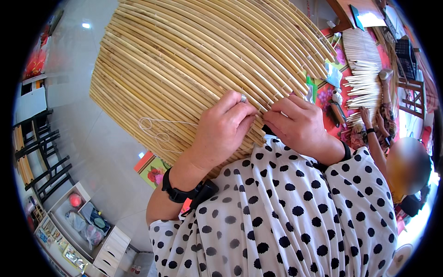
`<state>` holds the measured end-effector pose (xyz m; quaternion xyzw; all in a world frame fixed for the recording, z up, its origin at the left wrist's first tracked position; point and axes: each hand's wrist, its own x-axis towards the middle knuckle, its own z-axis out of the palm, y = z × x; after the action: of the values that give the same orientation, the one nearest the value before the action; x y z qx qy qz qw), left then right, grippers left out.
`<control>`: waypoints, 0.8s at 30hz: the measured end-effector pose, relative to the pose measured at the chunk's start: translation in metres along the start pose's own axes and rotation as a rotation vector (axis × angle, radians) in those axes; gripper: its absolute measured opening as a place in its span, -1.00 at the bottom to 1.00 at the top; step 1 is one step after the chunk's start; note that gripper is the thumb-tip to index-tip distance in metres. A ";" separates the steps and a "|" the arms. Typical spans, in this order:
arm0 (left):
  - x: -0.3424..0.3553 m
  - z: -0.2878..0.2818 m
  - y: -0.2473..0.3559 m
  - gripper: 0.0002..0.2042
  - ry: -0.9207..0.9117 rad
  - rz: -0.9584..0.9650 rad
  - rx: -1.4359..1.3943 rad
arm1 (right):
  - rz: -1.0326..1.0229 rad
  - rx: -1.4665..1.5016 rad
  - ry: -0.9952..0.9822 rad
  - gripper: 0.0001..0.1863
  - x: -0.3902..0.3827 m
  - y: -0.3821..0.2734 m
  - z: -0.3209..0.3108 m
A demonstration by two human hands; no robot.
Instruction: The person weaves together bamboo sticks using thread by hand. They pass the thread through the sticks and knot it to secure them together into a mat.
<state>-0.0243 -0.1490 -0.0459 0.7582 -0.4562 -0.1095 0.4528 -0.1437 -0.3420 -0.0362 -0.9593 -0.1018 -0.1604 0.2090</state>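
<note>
A large mat of yellow cane sticks (180, 60), tied with thin thread, fills the upper middle of the view. My left hand (225, 124) rests at its near right edge, fingers curled in a pinch, a silver thimble-like ring (243, 98) on one finger; what the fingertips pinch is too small to make out. Just right of it, my right hand (295, 124) grips the canes at that edge, its fingertips partly hidden. A loose white thread (161, 137) lies in loops across the mat, left of my left hand.
At right, co-workers' hands (367, 117) work over pale sticks (362, 55) on a red floral-covered surface (327, 124); a person (387, 180) is beside me. A dark wooden chair (410, 97) stands behind. At left are folded black-framed furniture (39, 166) and white drawers (110, 256).
</note>
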 end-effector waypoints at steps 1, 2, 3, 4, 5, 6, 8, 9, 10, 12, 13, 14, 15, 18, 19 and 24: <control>0.000 0.001 -0.001 -0.83 0.002 0.000 -0.002 | 0.009 -0.008 -0.031 -0.89 -0.001 -0.001 0.001; -0.001 0.001 -0.002 -0.83 0.005 0.000 -0.003 | 0.017 -0.016 -0.062 -0.90 -0.002 -0.002 0.002; -0.001 0.002 -0.001 -0.83 0.004 0.003 0.006 | 0.026 -0.023 -0.093 -0.92 -0.002 -0.003 0.003; -0.001 0.001 -0.001 -0.83 0.006 0.004 0.015 | 0.038 -0.024 -0.101 -0.91 -0.001 -0.003 0.002; -0.001 0.001 0.000 -0.83 0.007 0.005 0.023 | 0.049 -0.024 -0.110 -0.91 -0.001 -0.003 0.002; -0.001 0.002 0.000 -0.83 0.010 0.005 0.029 | 0.061 -0.024 -0.119 -0.90 0.000 -0.004 0.002; -0.001 0.003 0.001 -0.83 0.014 0.007 0.041 | 0.068 -0.032 -0.117 -0.89 0.002 -0.005 0.001; -0.001 0.003 0.002 -0.83 0.014 0.015 0.048 | 0.072 -0.037 -0.117 -0.89 0.003 -0.005 0.001; 0.000 0.003 0.002 -0.83 0.015 0.023 0.054 | 0.079 -0.035 -0.120 -0.89 0.004 -0.006 0.000; 0.001 0.003 0.003 -0.83 0.014 0.029 0.069 | 0.093 -0.031 -0.126 -0.90 0.006 -0.007 0.000; 0.001 0.004 0.004 -0.84 0.010 0.028 0.081 | 0.092 -0.019 -0.118 -0.90 0.007 -0.008 0.001; 0.001 0.005 0.005 -0.84 0.006 0.027 0.093 | 0.092 -0.008 -0.110 -0.91 0.008 -0.009 0.002; 0.002 0.005 0.005 -0.84 0.008 0.026 0.100 | 0.091 0.003 -0.102 -0.92 0.010 -0.009 0.003; 0.003 0.006 0.007 -0.85 0.018 0.018 0.112 | 0.116 0.008 -0.107 -0.90 0.011 -0.009 0.004; 0.004 0.006 0.008 -0.85 0.018 0.019 0.112 | 0.113 0.044 -0.077 -0.87 0.010 -0.008 0.004; 0.000 0.003 0.004 -0.82 -0.019 -0.045 0.024 | 0.103 0.134 0.033 -0.72 0.008 -0.003 0.005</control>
<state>-0.0282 -0.1512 -0.0441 0.7727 -0.4445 -0.1213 0.4367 -0.1357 -0.3358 -0.0366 -0.9443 -0.0593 -0.1578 0.2825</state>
